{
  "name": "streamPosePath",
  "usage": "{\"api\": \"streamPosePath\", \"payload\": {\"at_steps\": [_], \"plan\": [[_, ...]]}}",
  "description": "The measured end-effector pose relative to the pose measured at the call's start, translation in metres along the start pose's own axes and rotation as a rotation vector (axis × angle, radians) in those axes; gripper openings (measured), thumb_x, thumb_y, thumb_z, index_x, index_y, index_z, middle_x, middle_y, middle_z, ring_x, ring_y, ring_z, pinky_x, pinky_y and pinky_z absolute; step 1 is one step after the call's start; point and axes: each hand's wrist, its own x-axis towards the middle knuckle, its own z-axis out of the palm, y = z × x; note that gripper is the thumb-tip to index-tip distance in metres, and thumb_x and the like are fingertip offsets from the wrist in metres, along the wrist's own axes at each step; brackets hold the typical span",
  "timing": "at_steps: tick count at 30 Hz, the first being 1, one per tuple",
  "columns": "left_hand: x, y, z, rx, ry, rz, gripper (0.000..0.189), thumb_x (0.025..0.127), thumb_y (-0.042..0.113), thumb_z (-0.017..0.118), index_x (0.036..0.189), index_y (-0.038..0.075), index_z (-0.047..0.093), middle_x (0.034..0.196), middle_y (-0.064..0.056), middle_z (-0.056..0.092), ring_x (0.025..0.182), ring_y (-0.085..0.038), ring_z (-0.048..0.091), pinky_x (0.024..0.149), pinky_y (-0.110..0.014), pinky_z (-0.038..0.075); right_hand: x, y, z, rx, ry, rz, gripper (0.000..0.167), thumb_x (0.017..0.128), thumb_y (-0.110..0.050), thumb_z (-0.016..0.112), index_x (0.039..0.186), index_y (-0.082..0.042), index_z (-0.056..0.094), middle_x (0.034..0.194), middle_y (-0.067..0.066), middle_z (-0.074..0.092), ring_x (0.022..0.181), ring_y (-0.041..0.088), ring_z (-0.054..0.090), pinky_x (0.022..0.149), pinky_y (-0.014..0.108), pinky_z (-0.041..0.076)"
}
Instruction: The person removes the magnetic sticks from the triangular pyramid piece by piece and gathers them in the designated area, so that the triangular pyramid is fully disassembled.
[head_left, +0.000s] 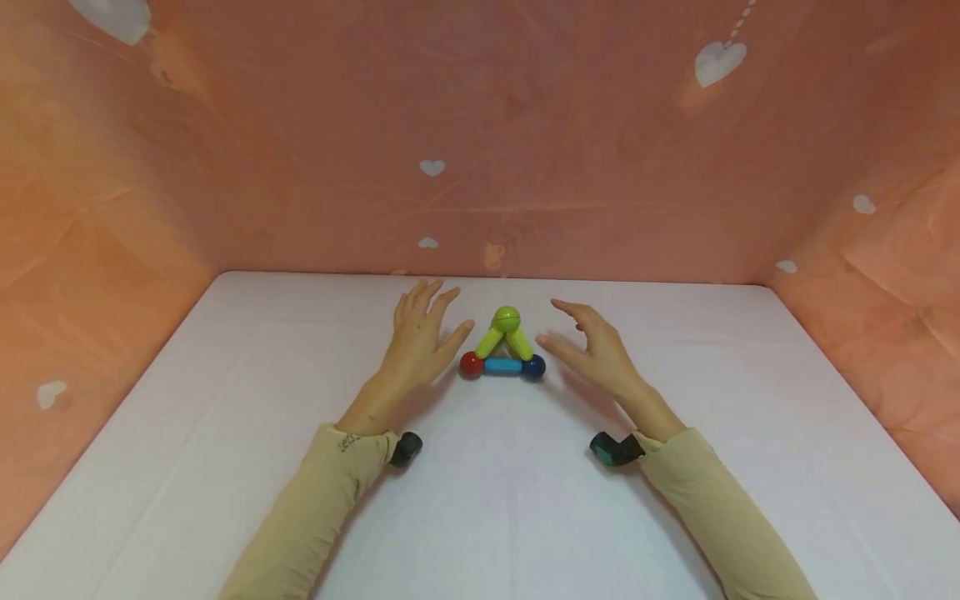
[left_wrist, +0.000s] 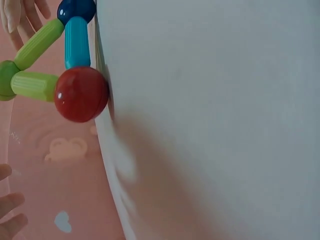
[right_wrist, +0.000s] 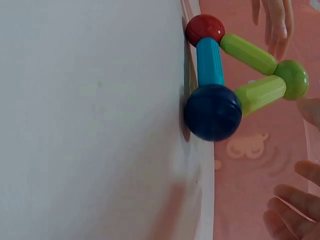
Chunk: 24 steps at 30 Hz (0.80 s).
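Observation:
A triangle of toy building rods and balls stands upright on the white table. A red ball (head_left: 471,365) and a dark blue ball (head_left: 533,367) rest on the surface, joined by a light blue rod (head_left: 502,367). Two lime green rods (left_wrist: 40,44) lean together up to a green ball (head_left: 506,318) at the top. On the triangle's left, my left hand (head_left: 418,337) hovers with spread fingers, holding nothing. My right hand (head_left: 600,350) is to its right, fingers loosely bent and empty. In the head view, gaps show between both hands and the triangle.
The white table (head_left: 480,517) reaches back to an orange-pink cloth (head_left: 480,108) printed with pale hearts, which also lines both sides. A dark wrist device (head_left: 407,450) sits at the left cuff, and another dark device (head_left: 615,450) at the right.

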Motion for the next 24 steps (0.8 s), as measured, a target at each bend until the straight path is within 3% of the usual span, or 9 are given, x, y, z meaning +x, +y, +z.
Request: {"api": "streamPosePath", "payload": {"at_steps": [5, 16, 24], "plan": [[0.001, 0.000, 0.006, -0.075, 0.040, 0.026, 0.049, 0.093, 0.027, 0.060, 0.133, 0.001, 0.051, 0.142, -0.024, 0.042, 0.137, -0.040, 0.030, 0.114, -0.056, 0.017, 0.002, -0.003, 0.005, 0.040, -0.026, 0.010, 0.059, 0.087, -0.025, 0.071, 0.138, -0.005, 0.049, 0.137, 0.016, 0.052, 0.125, 0.032, 0.048, 0.100, 0.047, 0.045], [0.002, 0.007, 0.009, -0.111, -0.008, -0.013, 0.049, 0.094, 0.029, 0.060, 0.135, 0.003, 0.051, 0.143, -0.020, 0.042, 0.136, -0.035, 0.032, 0.114, -0.053, 0.023, 0.004, -0.007, 0.013, 0.100, -0.031, -0.010, 0.055, 0.086, -0.020, 0.073, 0.133, -0.002, 0.053, 0.132, 0.019, 0.056, 0.118, 0.032, 0.053, 0.093, 0.046, 0.049], [0.003, 0.012, 0.011, -0.129, -0.021, -0.003, 0.048, 0.094, 0.028, 0.060, 0.134, 0.002, 0.052, 0.141, -0.020, 0.044, 0.133, -0.036, 0.037, 0.110, -0.053, 0.031, 0.004, -0.010, 0.017, 0.109, -0.042, -0.029, 0.053, 0.085, -0.019, 0.073, 0.131, -0.001, 0.055, 0.129, 0.019, 0.058, 0.114, 0.032, 0.057, 0.088, 0.044, 0.052]]}}
